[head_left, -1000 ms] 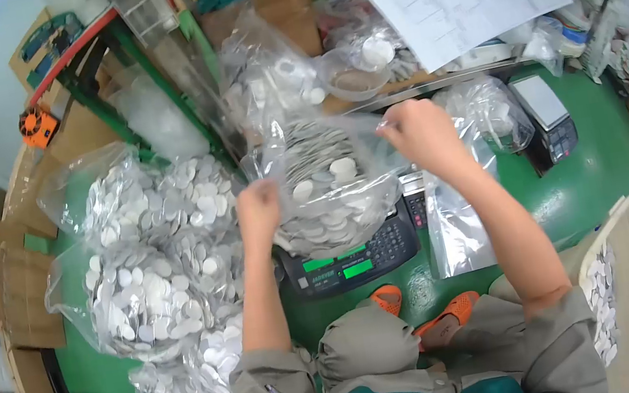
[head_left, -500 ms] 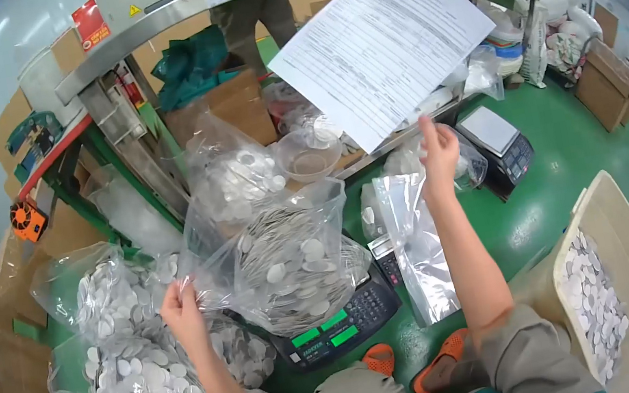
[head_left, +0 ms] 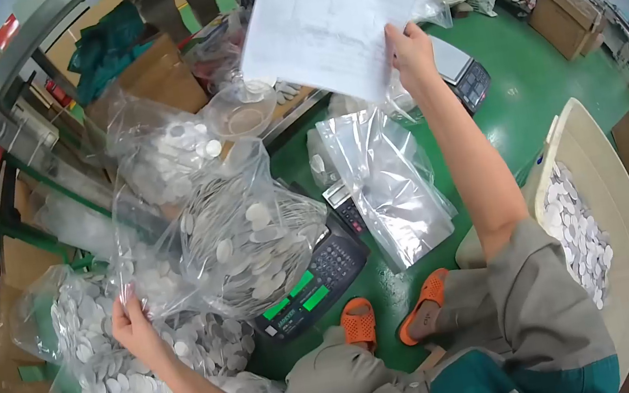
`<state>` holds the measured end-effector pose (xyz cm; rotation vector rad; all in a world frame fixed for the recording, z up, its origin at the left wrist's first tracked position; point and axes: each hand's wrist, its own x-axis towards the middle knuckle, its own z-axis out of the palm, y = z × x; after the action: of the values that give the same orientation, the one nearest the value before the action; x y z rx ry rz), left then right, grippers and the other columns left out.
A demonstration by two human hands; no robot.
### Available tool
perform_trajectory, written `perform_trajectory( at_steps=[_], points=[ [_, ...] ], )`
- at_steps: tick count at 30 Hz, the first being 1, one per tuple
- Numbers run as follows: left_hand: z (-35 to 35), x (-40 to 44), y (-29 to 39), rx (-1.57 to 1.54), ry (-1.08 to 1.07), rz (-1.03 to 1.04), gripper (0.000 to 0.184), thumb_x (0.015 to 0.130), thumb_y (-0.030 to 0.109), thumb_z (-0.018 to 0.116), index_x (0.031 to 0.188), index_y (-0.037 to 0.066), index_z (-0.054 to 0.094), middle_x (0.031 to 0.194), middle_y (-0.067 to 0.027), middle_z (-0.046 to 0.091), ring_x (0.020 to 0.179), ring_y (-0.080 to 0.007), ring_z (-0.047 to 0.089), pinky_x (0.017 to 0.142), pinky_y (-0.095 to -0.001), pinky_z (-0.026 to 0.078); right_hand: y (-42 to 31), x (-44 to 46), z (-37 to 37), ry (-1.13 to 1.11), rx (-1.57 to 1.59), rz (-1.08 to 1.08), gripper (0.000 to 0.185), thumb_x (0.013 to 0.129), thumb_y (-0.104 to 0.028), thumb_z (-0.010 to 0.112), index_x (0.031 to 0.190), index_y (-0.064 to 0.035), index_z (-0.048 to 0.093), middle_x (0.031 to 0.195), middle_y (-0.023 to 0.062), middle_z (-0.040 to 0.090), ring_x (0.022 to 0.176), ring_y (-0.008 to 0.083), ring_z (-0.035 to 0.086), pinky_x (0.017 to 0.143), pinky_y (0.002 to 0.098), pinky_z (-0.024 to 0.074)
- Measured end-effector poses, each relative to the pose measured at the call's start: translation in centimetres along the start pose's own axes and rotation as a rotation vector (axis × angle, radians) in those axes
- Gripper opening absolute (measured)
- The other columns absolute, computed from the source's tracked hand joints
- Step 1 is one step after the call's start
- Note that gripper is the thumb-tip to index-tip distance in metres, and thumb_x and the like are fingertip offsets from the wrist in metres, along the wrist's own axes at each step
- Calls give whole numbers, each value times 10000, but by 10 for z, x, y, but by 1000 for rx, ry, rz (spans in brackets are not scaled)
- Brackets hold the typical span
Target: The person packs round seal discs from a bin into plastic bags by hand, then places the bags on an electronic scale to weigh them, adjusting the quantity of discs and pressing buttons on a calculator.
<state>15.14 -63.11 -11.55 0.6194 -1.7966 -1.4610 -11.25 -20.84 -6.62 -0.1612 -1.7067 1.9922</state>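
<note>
My left hand (head_left: 133, 317) pinches the loose edge of a clear plastic bag (head_left: 255, 235), which is full of flat, pale, round discs. That bag rests on a dark counting scale (head_left: 328, 281) with green lit displays. Up at the top, my right hand (head_left: 414, 53) is closed on the right edge of a sheet of paper (head_left: 336, 20); its print is blurred. Below the paper lie flat, shiny clear plastic bags (head_left: 392, 192), with a calculator (head_left: 345, 208) beside them.
More disc-filled bags (head_left: 134, 381) crowd the floor at left, and another bag (head_left: 167, 150) sits behind. A cream bin (head_left: 624, 230) with discs stands at right. A second scale (head_left: 464, 74) is beyond my right forearm. A clear bowl (head_left: 238, 111) lies near a cardboard box (head_left: 156, 81).
Another person's hand held the paper before; now my right hand has it, and that other hand is out of view. My left hand still grips the bag. The view has shifted.
</note>
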Motion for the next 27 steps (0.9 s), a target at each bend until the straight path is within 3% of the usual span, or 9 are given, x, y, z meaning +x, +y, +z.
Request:
perform_trajectory(
  at_steps=[2, 3, 5, 6, 8, 10, 14, 20, 27],
  points=[
    [-1, 0, 0, -3, -26, 10, 119, 815, 122, 543, 850, 38, 620, 588, 82, 409, 510, -6, 311, 460, -165, 230, 31, 19, -21, -52, -201, 2, 187, 793, -148, 559, 942, -35, 568, 740, 13, 577, 582, 75, 476, 479, 226, 352],
    [0, -2, 1, 5, -24, 15, 104, 816, 114, 536, 824, 43, 611, 593, 81, 408, 512, -4, 311, 461, -165, 228, 54, 28, -35, -142, -304, -84, 206, 754, -106, 567, 899, 40, 592, 764, 104, 611, 667, 176, 560, 608, 290, 430],
    [3, -5, 2, 28, 13, 23, 94, 816, 111, 532, 816, 47, 601, 604, 79, 418, 515, -2, 316, 462, -164, 228, 105, 39, -63, -202, -662, -195, 212, 726, -113, 583, 874, 38, 599, 758, 147, 620, 691, 227, 587, 639, 322, 442],
    [2, -6, 2, 32, 13, 35, 87, 817, 110, 530, 809, 52, 594, 610, 79, 426, 517, -1, 321, 463, -162, 230, 149, 51, -80, -179, -713, -117, 250, 705, -125, 594, 893, 40, 597, 786, 200, 615, 735, 268, 601, 678, 340, 449],
    [3, -8, -2, 21, 65, 35, 86, 817, 111, 530, 814, 52, 593, 611, 80, 432, 520, 2, 325, 464, -159, 232, 175, 33, -84, -25, -480, 66, 264, 720, -117, 590, 921, 54, 594, 798, 181, 621, 755, 240, 597, 694, 318, 448],
    [3, -12, -1, 24, 89, 19, 80, 816, 110, 536, 824, 52, 591, 614, 80, 435, 520, 5, 325, 463, -156, 229, 195, 28, -83, -32, -535, 97, 247, 739, -104, 579, 915, 69, 590, 783, 154, 620, 699, 203, 583, 638, 304, 448],
    [8, -17, 1, -6, 164, -12, 103, 817, 90, 529, 871, 40, 601, 623, 77, 445, 528, 5, 330, 465, -152, 225, 214, 17, -35, -115, -310, 68, 180, 764, -104, 579, 864, 45, 595, 702, 105, 607, 603, 132, 544, 545, 267, 420],
    [12, -21, -5, 66, 225, 9, 109, 813, 111, 514, 848, 28, 576, 630, 53, 454, 540, -9, 341, 468, -168, 208, 246, 33, 74, -348, -429, -104, 188, 757, -125, 590, 862, 30, 600, 678, 116, 603, 602, 144, 548, 560, 295, 428],
    [-5, -21, -17, 134, 204, 74, 143, 815, 92, 485, 881, 4, 575, 642, 38, 470, 546, -18, 349, 469, -171, 215, 277, 43, 157, -496, -612, -212, 272, 701, -209, 633, 842, 23, 612, 680, 158, 612, 629, 269, 594, 602, 344, 452]
  ],
)
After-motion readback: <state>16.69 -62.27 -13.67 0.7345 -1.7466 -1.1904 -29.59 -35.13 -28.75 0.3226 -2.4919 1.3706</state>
